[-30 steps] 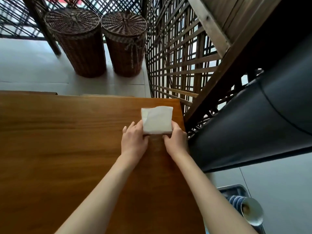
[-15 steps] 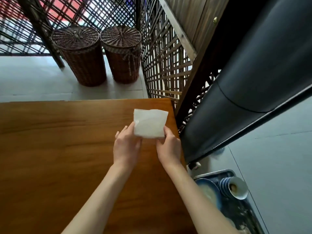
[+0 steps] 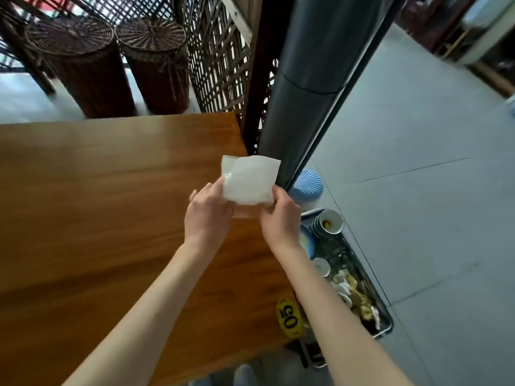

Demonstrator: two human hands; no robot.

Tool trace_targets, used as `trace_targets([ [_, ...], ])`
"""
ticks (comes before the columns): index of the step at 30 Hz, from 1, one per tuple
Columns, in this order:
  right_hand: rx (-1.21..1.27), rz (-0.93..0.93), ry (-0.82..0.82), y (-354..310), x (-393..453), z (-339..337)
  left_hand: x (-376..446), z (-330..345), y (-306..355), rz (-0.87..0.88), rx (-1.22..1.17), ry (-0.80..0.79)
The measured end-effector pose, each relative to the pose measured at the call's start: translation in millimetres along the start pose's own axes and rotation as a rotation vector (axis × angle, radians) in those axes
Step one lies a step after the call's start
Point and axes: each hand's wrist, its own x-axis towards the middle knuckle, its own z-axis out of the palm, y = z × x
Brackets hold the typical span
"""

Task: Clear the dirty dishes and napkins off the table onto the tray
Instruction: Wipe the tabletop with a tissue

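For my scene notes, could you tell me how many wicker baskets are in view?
2. The left wicker basket and the right wicker basket stand side by side on the floor beyond the table's far edge.

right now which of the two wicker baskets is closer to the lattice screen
The right wicker basket; it stands beside the lattice screen, while the left wicker basket is farther away.

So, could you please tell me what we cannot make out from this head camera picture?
- Tray: its near left part is hidden behind the right forearm and the table edge.
- Debris pile on the tray: too blurred to tell napkins from scraps.
- Blue plate: mostly covered by the right hand.
- Napkin: its lower edge is hidden by the fingers of the left hand.
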Motion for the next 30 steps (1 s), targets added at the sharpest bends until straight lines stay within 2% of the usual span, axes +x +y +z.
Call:
trace_targets([
  [7,-0.044,0.079,0.016,46,-35,-55,-55,36,47,0.032,-0.041,-0.073],
  [11,-0.082,0.108,-0.002,80,-39,-80,-74,66,72,-0.007,-0.061,-0.101],
  [19,-0.104,0.056,-0.139,157,-15,-123,-98,143,127,-0.150,-0.065,-0.010],
  [23,-0.097,0.027,-0.198,202,10,-123,-96,197,137,-0.260,-0.044,0.021],
  [30,-0.124,0.054,-0.308,288,38,-86,-93,294,114,-0.478,-0.031,-0.034],
])
